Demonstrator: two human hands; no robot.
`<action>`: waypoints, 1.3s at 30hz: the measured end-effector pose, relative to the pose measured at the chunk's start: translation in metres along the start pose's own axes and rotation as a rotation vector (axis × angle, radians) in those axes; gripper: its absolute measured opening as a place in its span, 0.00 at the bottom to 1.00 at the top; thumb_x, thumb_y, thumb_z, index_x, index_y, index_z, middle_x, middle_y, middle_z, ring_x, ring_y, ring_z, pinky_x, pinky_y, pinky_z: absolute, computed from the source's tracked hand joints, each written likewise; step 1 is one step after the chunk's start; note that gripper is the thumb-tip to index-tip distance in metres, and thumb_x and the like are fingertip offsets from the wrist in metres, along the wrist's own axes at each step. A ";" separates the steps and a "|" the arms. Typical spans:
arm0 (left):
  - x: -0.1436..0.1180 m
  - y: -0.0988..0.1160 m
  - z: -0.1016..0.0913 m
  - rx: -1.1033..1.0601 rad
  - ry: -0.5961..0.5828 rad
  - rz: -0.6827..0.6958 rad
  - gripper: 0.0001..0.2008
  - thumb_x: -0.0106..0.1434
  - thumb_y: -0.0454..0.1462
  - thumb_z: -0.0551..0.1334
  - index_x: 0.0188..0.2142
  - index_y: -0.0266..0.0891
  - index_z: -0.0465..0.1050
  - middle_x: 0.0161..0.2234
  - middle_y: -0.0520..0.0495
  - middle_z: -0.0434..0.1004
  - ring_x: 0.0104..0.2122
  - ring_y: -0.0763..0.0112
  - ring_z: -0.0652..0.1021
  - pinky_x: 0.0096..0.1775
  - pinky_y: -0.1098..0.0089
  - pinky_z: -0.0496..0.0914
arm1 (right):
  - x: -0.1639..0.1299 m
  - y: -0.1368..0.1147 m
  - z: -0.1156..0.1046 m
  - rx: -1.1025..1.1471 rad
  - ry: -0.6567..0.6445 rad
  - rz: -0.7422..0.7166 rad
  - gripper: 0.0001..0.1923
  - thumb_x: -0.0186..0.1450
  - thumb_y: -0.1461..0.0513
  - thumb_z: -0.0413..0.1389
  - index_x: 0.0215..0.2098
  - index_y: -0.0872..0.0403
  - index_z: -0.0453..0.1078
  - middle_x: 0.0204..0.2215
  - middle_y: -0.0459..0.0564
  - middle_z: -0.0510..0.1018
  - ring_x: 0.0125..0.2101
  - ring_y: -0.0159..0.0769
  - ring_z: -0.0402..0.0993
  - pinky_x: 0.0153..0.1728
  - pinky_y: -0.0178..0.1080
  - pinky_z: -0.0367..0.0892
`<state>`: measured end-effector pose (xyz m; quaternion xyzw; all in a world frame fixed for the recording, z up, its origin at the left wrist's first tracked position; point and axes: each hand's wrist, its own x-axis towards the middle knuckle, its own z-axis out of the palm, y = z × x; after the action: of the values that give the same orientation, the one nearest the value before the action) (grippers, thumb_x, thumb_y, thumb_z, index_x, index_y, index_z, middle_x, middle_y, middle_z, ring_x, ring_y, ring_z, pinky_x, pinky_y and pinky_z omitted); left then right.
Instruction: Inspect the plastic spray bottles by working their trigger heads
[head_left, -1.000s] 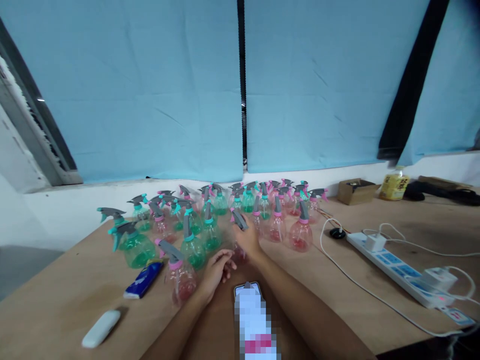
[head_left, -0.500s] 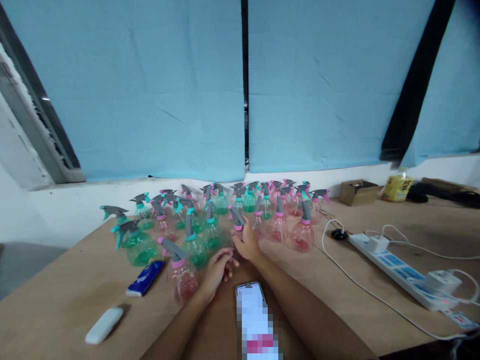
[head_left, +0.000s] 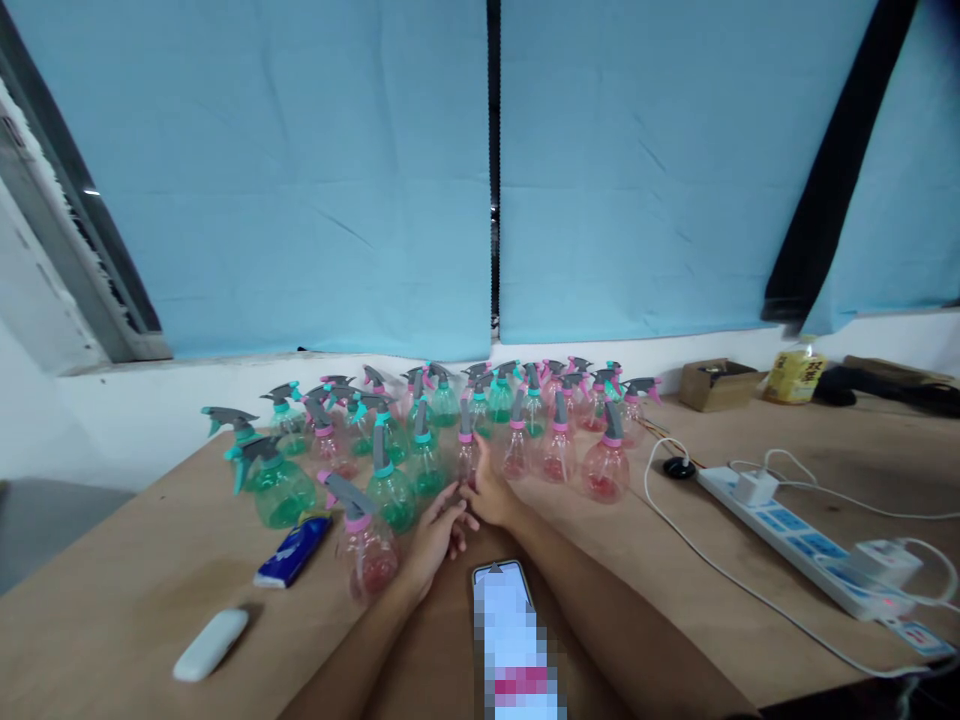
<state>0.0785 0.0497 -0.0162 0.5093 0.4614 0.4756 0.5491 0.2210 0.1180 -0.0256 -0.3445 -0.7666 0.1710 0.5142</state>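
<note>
Head view. Both forearms enter from the bottom edge, cut off below the elbows, and a pixelated patch covers most of the phone [head_left: 501, 590] lying between them at lower centre. The bottles at the back of the cluster overlap so closely that single ones are hard to tell apart.

Just above the frame's centre, a little left, a pink spray bottle [head_left: 466, 455] stands upright on the counter [head_left: 675, 560], its long axis vertical. Its grey trigger head shows as a narrow upright strip, so which way the nozzle points cannot be told. Its lower body is hidden behind the right hand [head_left: 491, 490].

The right hand is cupped around the base of that bottle, fingers curled partly closed against it; how firm the hold is cannot be made out. The left hand [head_left: 439, 530] lies just below and left of it, fingers loosely spread and relaxed, the tips near the right hand and the bottle's foot; it holds nothing. Whether they touch the bottle is unclear.

Left of the left hand a second pink bottle [head_left: 366, 545] stands with its grey head tilted to the upper left. A green bottle [head_left: 390, 490] stands behind it. At lower left lie a blue packet [head_left: 291, 552] and a white oblong object [head_left: 210, 645]. At right a white power strip [head_left: 810, 545] with cables runs toward the lower right corner.
</note>
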 end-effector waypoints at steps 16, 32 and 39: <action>0.000 -0.001 0.000 0.037 -0.010 -0.008 0.34 0.60 0.47 0.61 0.61 0.36 0.59 0.24 0.53 0.77 0.15 0.78 0.69 0.16 0.78 0.56 | -0.004 0.024 0.006 -0.074 0.046 0.003 0.39 0.66 0.63 0.50 0.70 0.54 0.34 0.69 0.62 0.42 0.70 0.46 0.37 0.66 0.56 0.45; -0.003 -0.001 0.001 0.024 0.000 0.020 0.13 0.58 0.48 0.61 0.32 0.41 0.67 0.22 0.56 0.71 0.15 0.79 0.68 0.16 0.79 0.54 | -0.001 -0.021 -0.005 -0.270 0.181 -0.214 0.34 0.56 0.71 0.51 0.61 0.57 0.58 0.65 0.62 0.51 0.66 0.52 0.48 0.63 0.57 0.51; -0.004 0.002 0.004 -0.051 0.132 0.044 0.13 0.55 0.46 0.60 0.25 0.42 0.62 0.15 0.61 0.61 0.12 0.80 0.61 0.15 0.78 0.52 | 0.004 -0.028 0.002 -0.160 -0.007 -0.204 0.17 0.62 0.70 0.49 0.45 0.52 0.73 0.47 0.54 0.71 0.48 0.41 0.66 0.52 0.46 0.64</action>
<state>0.0817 0.0457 -0.0139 0.4726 0.4732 0.5317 0.5196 0.2081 0.1016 -0.0067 -0.3040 -0.8107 0.0571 0.4971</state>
